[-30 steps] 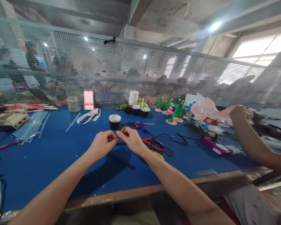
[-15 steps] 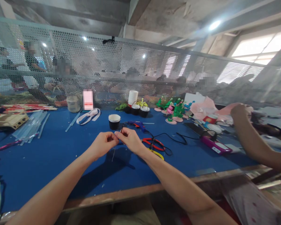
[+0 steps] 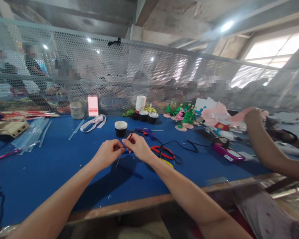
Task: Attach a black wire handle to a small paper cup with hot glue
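Note:
My left hand [image 3: 109, 153] and my right hand [image 3: 139, 147] meet above the blue table, fingertips pinched close together. Between my right thumb and forefinger sticks up the end of a thin dark wire-like piece [image 3: 130, 135]. Its other part runs toward my left fingertips, largely hidden by the fingers. A fine pale strand [image 3: 118, 162] dangles below my left fingers. Just beyond the hands stands a black paper cup [image 3: 121, 130] with a white rim. A blue glue gun [image 3: 145, 131] lies behind my right hand, and red-handled pliers [image 3: 164, 152] lie beside my right wrist.
Two black cups with handles [image 3: 148, 117] stand near a white cup stack [image 3: 141, 103]. Green figures [image 3: 188, 118] are at back right, clear glue sticks [image 3: 31, 134] at left. Another person's arm [image 3: 264, 149] reaches in from the right. A perforated screen [image 3: 119, 66] closes the back.
Both hands stay pinched together in nearly the same place. The pale strand has swung slightly left, and the dark piece's end tilts a little more to the right.

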Demonstrator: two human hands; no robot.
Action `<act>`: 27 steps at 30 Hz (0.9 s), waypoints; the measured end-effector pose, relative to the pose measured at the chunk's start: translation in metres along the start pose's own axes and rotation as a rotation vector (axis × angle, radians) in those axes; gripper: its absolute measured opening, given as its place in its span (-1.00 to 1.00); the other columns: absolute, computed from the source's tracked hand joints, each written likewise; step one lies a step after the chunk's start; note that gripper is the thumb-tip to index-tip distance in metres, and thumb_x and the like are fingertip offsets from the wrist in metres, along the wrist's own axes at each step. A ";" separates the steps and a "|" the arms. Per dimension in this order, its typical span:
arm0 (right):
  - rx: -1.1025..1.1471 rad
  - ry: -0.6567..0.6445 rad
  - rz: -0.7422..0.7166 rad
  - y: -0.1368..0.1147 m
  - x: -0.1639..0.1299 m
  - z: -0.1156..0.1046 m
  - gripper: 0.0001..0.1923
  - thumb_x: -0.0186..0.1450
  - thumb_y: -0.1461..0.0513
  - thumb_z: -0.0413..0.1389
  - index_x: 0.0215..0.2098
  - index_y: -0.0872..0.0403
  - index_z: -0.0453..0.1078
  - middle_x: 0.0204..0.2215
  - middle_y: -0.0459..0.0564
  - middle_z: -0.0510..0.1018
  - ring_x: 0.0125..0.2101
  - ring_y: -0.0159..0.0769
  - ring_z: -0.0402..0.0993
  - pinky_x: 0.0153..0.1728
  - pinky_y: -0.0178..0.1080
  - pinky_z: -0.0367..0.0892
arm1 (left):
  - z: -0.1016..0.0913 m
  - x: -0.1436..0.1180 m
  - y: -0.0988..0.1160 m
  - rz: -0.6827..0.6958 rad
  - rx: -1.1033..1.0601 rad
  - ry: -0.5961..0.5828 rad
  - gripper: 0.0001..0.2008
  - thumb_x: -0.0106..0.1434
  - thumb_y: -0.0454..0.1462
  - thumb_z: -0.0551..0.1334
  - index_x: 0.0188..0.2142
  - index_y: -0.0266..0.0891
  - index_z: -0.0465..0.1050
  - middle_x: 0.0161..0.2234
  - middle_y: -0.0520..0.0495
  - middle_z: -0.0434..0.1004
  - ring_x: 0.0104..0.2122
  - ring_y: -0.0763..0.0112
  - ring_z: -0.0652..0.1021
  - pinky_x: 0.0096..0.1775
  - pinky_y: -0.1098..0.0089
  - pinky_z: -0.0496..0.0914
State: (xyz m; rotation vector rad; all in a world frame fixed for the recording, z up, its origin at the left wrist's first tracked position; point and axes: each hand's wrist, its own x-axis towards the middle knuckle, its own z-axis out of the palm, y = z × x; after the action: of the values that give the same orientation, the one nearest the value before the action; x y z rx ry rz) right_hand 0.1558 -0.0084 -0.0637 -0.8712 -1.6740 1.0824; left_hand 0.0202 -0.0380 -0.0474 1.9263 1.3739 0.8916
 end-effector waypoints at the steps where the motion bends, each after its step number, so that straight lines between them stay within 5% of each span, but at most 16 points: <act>1: -0.009 0.007 -0.001 0.000 0.000 0.000 -0.75 0.05 0.09 0.05 -0.56 0.10 0.14 -0.71 -0.22 0.26 -0.72 -0.53 0.18 -0.68 -0.40 0.17 | 0.000 0.000 0.000 0.015 0.033 0.012 -0.84 -0.03 -0.21 0.11 -0.59 -0.29 0.28 -0.72 0.13 0.18 -0.68 0.58 0.16 -0.62 0.53 0.02; 10: 0.001 0.048 0.000 0.000 0.000 -0.001 -0.74 0.05 0.08 0.05 -0.55 0.09 0.15 -0.71 -0.21 0.28 -0.70 -0.51 0.22 -0.69 -0.42 0.18 | -0.009 0.000 0.000 0.059 0.073 -0.071 -0.80 0.04 -0.24 0.04 -0.46 -0.32 0.36 -0.62 0.07 0.30 -0.63 0.56 0.24 -0.56 0.52 0.12; 17: 0.023 0.017 0.015 0.001 0.001 -0.001 -0.73 0.04 0.07 0.06 -0.54 0.11 0.16 -0.69 -0.20 0.30 -0.70 -0.52 0.23 -0.68 -0.42 0.19 | -0.017 -0.001 0.007 0.242 0.393 -0.024 -0.81 0.09 -0.33 0.01 -0.44 -0.28 0.39 -0.51 0.00 0.44 -0.53 0.50 0.37 -0.47 0.51 0.18; 27: 0.030 0.015 0.039 0.002 0.001 -0.001 -0.73 0.03 0.08 0.07 -0.54 0.11 0.17 -0.70 -0.20 0.30 -0.71 -0.53 0.22 -0.68 -0.42 0.19 | -0.016 -0.002 0.009 0.238 0.474 0.012 -0.83 0.10 -0.30 0.04 -0.46 -0.25 0.40 -0.54 0.02 0.45 -0.55 0.49 0.37 -0.48 0.51 0.17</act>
State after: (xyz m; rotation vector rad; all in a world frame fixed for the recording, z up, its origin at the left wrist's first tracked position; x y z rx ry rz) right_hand 0.1567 -0.0061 -0.0652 -0.8937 -1.6303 1.1218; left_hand 0.0119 -0.0409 -0.0317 2.4860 1.4818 0.7270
